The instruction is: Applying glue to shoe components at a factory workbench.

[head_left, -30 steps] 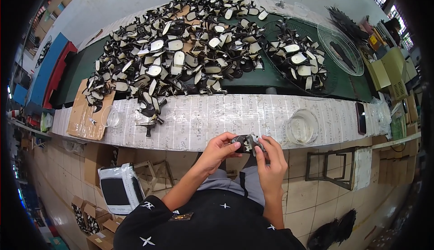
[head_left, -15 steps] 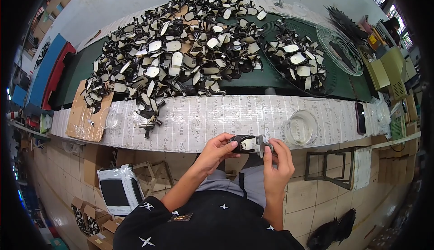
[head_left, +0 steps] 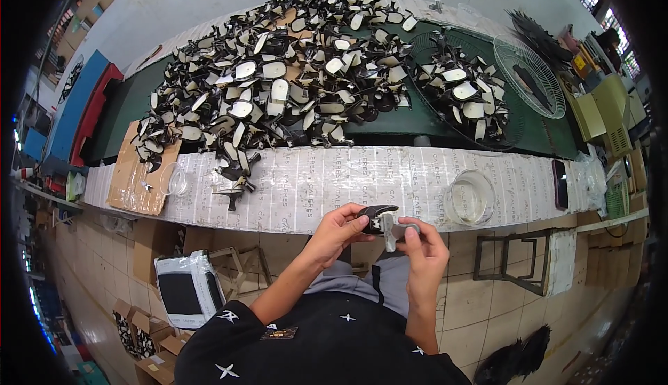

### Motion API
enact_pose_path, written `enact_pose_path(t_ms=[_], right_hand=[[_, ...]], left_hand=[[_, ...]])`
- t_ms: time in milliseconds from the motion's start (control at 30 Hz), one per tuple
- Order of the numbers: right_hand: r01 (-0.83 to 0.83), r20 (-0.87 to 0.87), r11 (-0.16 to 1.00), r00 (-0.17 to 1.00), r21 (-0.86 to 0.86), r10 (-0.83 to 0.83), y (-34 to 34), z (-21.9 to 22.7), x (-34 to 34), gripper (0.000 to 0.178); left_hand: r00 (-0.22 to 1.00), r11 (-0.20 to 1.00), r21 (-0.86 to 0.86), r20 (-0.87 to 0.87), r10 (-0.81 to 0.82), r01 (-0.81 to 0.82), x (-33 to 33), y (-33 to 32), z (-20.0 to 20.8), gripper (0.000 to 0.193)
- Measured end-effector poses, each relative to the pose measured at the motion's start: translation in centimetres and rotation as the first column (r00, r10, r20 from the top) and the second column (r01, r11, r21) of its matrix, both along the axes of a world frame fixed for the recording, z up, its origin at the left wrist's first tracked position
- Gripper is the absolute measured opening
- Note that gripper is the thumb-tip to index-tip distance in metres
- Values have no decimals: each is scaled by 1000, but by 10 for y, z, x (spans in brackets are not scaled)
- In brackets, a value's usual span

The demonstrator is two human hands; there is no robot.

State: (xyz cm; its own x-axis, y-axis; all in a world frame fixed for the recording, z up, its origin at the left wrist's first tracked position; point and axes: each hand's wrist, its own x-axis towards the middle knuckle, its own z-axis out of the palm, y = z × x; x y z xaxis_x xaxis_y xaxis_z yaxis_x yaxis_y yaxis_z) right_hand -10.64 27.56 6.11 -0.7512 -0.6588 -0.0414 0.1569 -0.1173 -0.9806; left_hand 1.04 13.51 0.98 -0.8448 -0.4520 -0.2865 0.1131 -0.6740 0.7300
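Note:
Near the table's front edge, my left hand [head_left: 339, 235] grips a black shoe heel [head_left: 374, 222] with a pale inner side. The fingers of my right hand [head_left: 426, 249] close on a small grey tool [head_left: 391, 233] with a flat plate-like head and a rounded grip. The plate is right up against the heel's right end; whether it touches cannot be made out. Beyond my hands lies a big heap of similar black heels with cream faces [head_left: 243, 70]. More of these fill a dark wire-like basket [head_left: 515, 131] to its right.
A clear round container [head_left: 470, 197] stands right of my hands, with a dark phone [head_left: 559, 185] farther right. A small clear cup [head_left: 175, 180] rests by the flat cardboard [head_left: 129, 183] at left. A stool [head_left: 511, 263] stands below the table.
The grey tool has tilted and shifted left, so its plate is now closer to the heel. My right hand has moved slightly left with it. The whole view has shifted a little.

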Motion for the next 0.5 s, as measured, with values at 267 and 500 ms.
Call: enact_pose_path(t_ms=[267, 500], right_hand=[[55, 333, 927, 940, -371, 77, -13, -11, -30, 25], [50, 241, 921, 969, -385, 48, -65, -52, -74, 24]], left_hand=[[1000, 1000, 1, 2, -4, 4, 6, 2, 5, 22], [930, 955, 261, -366, -40, 144, 13, 3, 32, 29]])
